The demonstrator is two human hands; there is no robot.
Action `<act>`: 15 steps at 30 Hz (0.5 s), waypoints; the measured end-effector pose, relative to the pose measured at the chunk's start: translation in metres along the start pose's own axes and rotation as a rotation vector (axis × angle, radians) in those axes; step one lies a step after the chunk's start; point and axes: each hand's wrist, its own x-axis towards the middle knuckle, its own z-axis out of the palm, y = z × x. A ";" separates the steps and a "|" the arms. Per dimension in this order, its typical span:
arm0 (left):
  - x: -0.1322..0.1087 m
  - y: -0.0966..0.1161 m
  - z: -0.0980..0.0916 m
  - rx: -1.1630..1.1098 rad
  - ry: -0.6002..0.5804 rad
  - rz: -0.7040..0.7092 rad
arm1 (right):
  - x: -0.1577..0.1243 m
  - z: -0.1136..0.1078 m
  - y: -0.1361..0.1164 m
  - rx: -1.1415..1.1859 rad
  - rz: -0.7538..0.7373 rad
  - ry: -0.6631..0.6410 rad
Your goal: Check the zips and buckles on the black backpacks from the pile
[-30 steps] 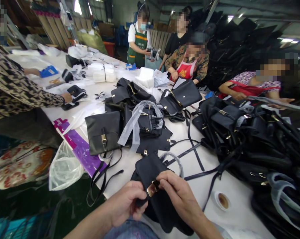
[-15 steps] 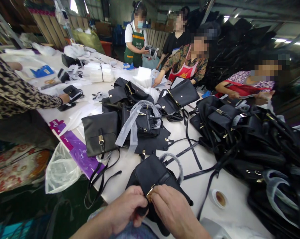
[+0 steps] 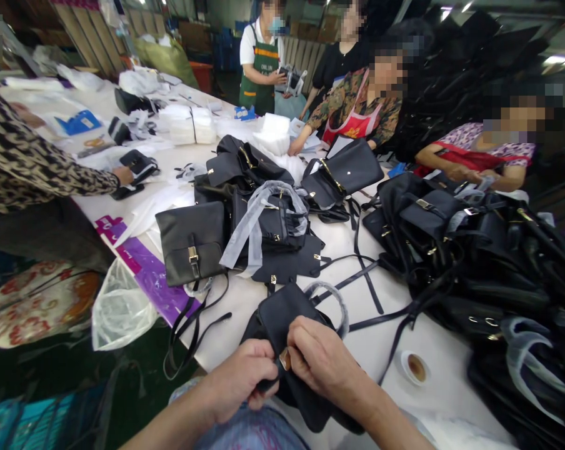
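A small black bag (image 3: 282, 312) lies at the near edge of the white table (image 3: 371, 347), partly over my lap. My left hand (image 3: 239, 379) is closed round its front strap from the left. My right hand (image 3: 320, 359) is closed on the same spot from the right, fingers pinching at the gold clasp (image 3: 285, 359) that shows between the two hands. A clear plastic-wrapped handle (image 3: 335, 300) curves up behind the bag.
Black bags lie heaped mid-table (image 3: 259, 219) and in a big pile at the right (image 3: 489, 256). A flat black bag (image 3: 191, 240) lies at the left edge. A tape roll (image 3: 416, 367) sits near my right arm. Other people work around the table.
Both hands have stayed on the clasp. The right hand has closed further over it, so less gold shows. The bag has shifted slightly on the table edge.
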 end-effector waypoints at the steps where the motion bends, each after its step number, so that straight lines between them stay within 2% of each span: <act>1: 0.001 0.000 0.000 0.005 -0.005 0.004 | 0.003 -0.001 -0.003 -0.048 -0.030 -0.013; 5: 0.003 -0.004 0.002 0.032 -0.031 0.027 | 0.023 -0.013 -0.009 -0.092 -0.113 -0.012; 8: 0.004 -0.006 0.002 -0.074 0.001 0.023 | 0.034 -0.030 0.002 0.091 0.047 0.059; 11: 0.002 -0.006 0.000 -0.168 0.069 0.014 | 0.025 -0.043 0.016 0.279 0.176 0.070; 15: -0.001 -0.005 0.000 -0.164 0.054 -0.002 | 0.001 -0.033 0.013 0.268 0.109 0.032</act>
